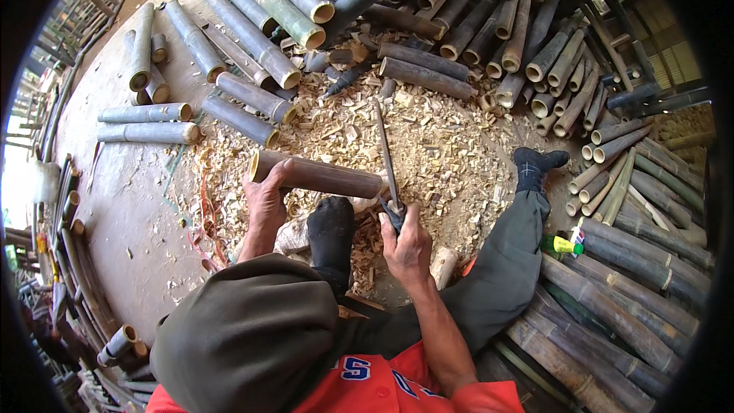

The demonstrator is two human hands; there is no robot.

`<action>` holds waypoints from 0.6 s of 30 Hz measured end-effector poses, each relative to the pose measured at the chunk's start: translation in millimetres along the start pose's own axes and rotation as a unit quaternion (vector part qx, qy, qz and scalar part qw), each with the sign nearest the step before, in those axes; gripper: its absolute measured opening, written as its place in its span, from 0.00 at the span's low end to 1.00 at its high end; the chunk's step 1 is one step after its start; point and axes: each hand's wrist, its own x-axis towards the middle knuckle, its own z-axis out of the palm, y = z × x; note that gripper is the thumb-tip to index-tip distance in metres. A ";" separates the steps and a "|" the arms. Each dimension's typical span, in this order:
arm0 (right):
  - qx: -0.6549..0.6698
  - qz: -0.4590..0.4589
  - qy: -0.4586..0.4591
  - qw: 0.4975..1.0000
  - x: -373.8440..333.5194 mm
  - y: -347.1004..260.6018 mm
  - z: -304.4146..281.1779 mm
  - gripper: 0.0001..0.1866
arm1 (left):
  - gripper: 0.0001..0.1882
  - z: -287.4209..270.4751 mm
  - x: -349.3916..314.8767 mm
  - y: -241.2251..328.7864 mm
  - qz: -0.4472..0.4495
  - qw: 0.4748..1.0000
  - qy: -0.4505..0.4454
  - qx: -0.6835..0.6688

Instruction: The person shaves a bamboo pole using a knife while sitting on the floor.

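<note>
My left hand (267,203) is closed round the left end of a brown bamboo tube (325,175), with the thumb on top. The tube lies almost level above my black-shod left foot (330,233). In my right hand (407,248) is a knife (385,149), gripped by its dark handle. Its long, narrow blade points away from me, just past the tube's right end. Whether the blade touches the tube I cannot tell.
Wood shavings (451,160) cover the ground ahead. Cut bamboo tubes (248,38) lie at the far left, with more bamboo stacked (550,69) at the far right. A green bottle (562,245) rests on bamboo poles (619,298) beside my outstretched right leg (497,260).
</note>
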 end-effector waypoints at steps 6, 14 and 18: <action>-0.151 0.113 -0.085 0.978 21.5 54.6 18.7 0.19 | 0.22 18.1 0.3 9.8 0.028 0.997 -0.075 -0.024; -0.100 0.104 -0.066 0.987 13.2 41.8 20.5 0.18 | 0.32 -5.7 13.7 11.4 -0.036 0.987 -0.156 -0.003; -0.141 0.050 -0.063 0.987 15.5 54.8 21.9 0.19 | 0.29 11.6 2.8 12.1 -0.056 0.995 -0.047 -0.074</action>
